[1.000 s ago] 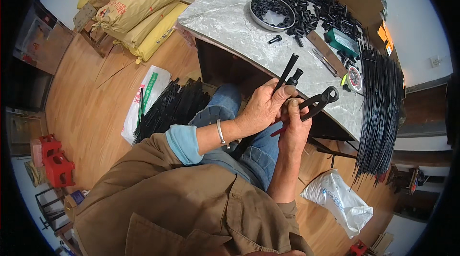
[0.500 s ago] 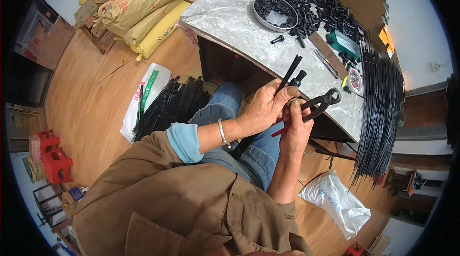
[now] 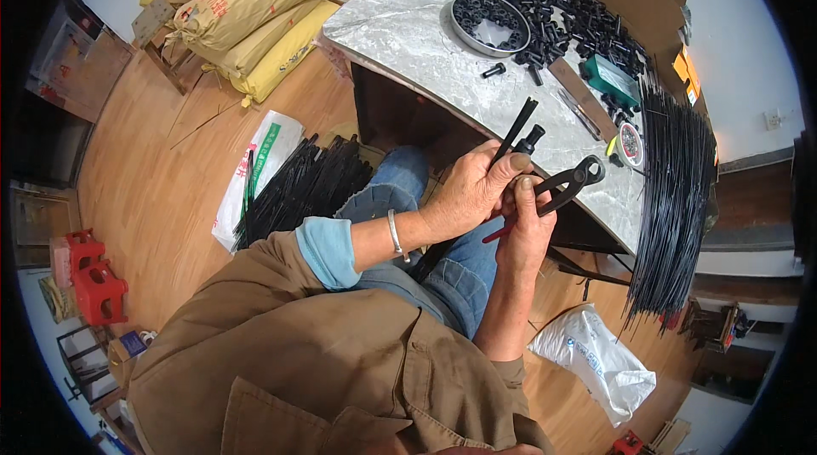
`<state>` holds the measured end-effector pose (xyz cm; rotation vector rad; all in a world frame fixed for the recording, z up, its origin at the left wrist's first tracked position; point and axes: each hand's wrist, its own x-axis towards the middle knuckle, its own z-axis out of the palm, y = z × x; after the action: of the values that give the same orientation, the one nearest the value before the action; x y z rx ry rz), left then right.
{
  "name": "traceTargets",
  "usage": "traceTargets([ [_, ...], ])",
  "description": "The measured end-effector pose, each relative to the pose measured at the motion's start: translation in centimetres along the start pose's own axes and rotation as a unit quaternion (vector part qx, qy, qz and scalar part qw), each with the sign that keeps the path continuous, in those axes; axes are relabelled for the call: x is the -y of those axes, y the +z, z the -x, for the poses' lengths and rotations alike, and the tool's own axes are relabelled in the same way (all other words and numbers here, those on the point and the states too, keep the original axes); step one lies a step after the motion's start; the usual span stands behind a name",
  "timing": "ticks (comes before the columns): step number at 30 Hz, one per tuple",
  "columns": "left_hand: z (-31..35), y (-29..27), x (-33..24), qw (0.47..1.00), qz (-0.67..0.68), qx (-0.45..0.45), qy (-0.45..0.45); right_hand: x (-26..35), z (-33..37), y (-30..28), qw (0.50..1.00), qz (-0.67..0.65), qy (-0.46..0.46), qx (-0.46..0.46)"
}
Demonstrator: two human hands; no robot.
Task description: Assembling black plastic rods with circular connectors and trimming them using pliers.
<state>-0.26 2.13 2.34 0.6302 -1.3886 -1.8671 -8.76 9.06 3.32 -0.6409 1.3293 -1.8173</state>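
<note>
My left hand [image 3: 473, 191] is closed around a thin black rod [image 3: 521, 120] that points up past the thumb. A short black plastic fitting [image 3: 532, 139] sticks out beside it, pinched under the same thumb. Close against it, my right hand [image 3: 526, 225] grips a pair of end-cutting pincers [image 3: 572, 185], its thumb and fingers pressed together near the left thumb. The pincers' rounded dark head points up and right, and a red handle end shows below the hand. What the right fingertips pinch between the hands is hidden.
On the grey marbled table [image 3: 400, 25] lie a round tray [image 3: 488, 23] of small black parts, a heap of black fittings [image 3: 579, 17], a green box [image 3: 611, 80] and a bundle of long black rods [image 3: 672, 208]. More black rods [image 3: 306, 187] and a white sack [image 3: 596, 361] are on the floor.
</note>
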Motion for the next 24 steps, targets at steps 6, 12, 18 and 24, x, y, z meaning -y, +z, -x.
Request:
traceTargets([
  [6, -0.13, 0.02, 0.24, 1.0, 0.008, 0.004, 0.012, 0.28, 0.14, 0.1, 1.0, 0.011, -0.009, 0.014],
  [12, -0.12, 0.11, 0.27, 1.0, 0.005, -0.003, 0.02, 0.15, 0.07, 0.2, 0.999, 0.022, -0.023, -0.004],
  [18, -0.04, 0.06, 0.11, 1.0, 0.001, 0.001, 0.023, -0.04, 0.18, 0.05, 0.999, 0.002, -0.032, 0.015],
  [24, -0.05, 0.05, 0.3, 1.0, -0.002, -0.007, 0.027, 0.53, 0.46, 0.1, 0.999, 0.026, -0.005, 0.02],
])
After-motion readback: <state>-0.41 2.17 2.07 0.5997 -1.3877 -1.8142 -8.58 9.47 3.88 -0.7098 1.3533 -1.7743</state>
